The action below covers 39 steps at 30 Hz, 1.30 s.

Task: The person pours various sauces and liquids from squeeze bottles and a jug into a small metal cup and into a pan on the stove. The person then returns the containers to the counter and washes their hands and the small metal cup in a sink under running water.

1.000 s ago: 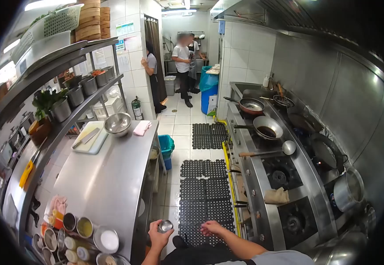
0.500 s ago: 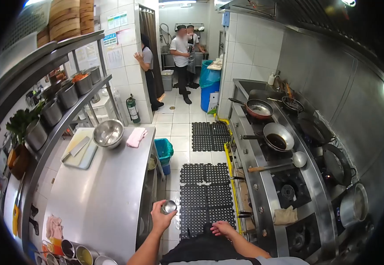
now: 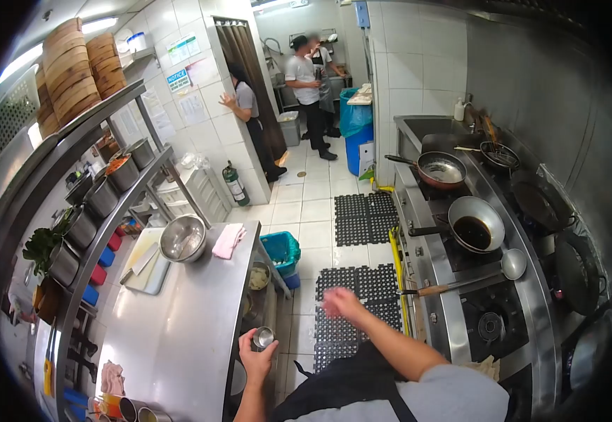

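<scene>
Small round silver metal cup [image 3: 263, 339], mouth up, is gripped between thumb and fingers of the left hand [image 3: 255, 357], just beside the stainless-steel table [image 3: 179, 309], probably held level against spills. Right hand [image 3: 343, 307], blurred over black perforated rubber mats [image 3: 334, 341], shows nothing held; can't tell if curled. Beyond, wooden-handled metal ladle [image 3: 514, 264] lies by the silver wok [image 3: 486, 211], presumably for easy reach.

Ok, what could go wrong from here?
The handle of the pan points toward the aisle; a bump might spill its dark liquid. The ladle points its wooden handle that way too, so an arm could catch it. The small metal cup, held only by the left hand, might slip.
</scene>
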Motion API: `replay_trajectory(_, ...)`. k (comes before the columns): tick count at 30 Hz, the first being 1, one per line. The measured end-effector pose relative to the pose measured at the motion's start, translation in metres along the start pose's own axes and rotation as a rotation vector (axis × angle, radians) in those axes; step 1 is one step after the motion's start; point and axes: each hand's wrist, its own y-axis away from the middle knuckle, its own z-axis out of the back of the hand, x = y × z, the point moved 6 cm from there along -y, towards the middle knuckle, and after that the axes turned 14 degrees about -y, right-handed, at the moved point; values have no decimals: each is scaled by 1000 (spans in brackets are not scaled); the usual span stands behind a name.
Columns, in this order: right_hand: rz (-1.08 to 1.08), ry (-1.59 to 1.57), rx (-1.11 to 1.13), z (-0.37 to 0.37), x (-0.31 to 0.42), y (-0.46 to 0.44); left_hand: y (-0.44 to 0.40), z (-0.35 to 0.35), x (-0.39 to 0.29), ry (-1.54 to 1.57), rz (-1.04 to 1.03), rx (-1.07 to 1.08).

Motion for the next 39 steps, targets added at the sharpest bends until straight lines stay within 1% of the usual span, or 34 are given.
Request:
replay_trajectory(1, 85, -135, 47, -31, 54, -4, 4, 4, -1, -1, 23, -38)
replay_trajectory(2, 194, -222, 105, -63, 110, -4, 4, 8, -3, -14, 42, -26)
replay_trajectory(3, 310, -258, 211, -90, 158, -5, 4, 11, 0, -25, 43, -24)
replay_trajectory(5, 578, -290, 424, -148, 252, 21, 7, 21, 18, 17, 70, -61)
replay_trajectory(7, 826, -278, 611, -193, 314, 57, 8, 34, 31, 39, 120, -79)
replay_trajectory(8, 910, -302, 676, -210, 336, 78, 9, 42, 32, 39, 149, -82)
replay_trajectory(9, 989, -323, 737, -225, 353, 99, 9, 47, 35, 40, 183, -81)
replay_trajectory(11, 1128, -303, 872, -249, 375, 135, 10, 53, 48, 10, 164, -99)
replay_trajectory(13, 1230, -335, 909, -266, 379, 165, 10, 56, 58, -21, 159, -110)
replay_trajectory(15, 1302, -354, 1057, -275, 382, 187, 8, 51, 66, 11, 151, -67)
replay_trajectory(16, 1292, -350, 1047, -283, 379, 192, 8, 49, 70, 33, 147, -50)
replay_trajectory(18, 1506, -476, 889, -291, 368, 206, 6, 45, 77, 74, 141, -19)
replay_trajectory(26, 1388, -656, 766, -256, 339, 247, -3, 21, 91, 245, 79, 120)
replay_trajectory(30, 1352, -739, 705, -281, 331, 242, -1, 6, 87, 262, 58, 163)
replay_trajectory(31, 1343, -762, 700, -288, 316, 252, -2, 1, 84, 256, 53, 161)
replay_trajectory(34, 1306, -846, 690, -323, 315, 242, -5, -2, 78, 229, 48, 142)
replay_trajectory(37, 1239, -941, 686, -321, 325, 239, 2, -1, 77, 197, 64, 108)
replay_trajectory(38, 1226, -941, 694, -305, 335, 245, 5, 0, 77, 187, 74, 93)
replay_trajectory(39, 1049, -571, 873, -294, 365, 255, 8, 3, 77, 173, 83, 79)
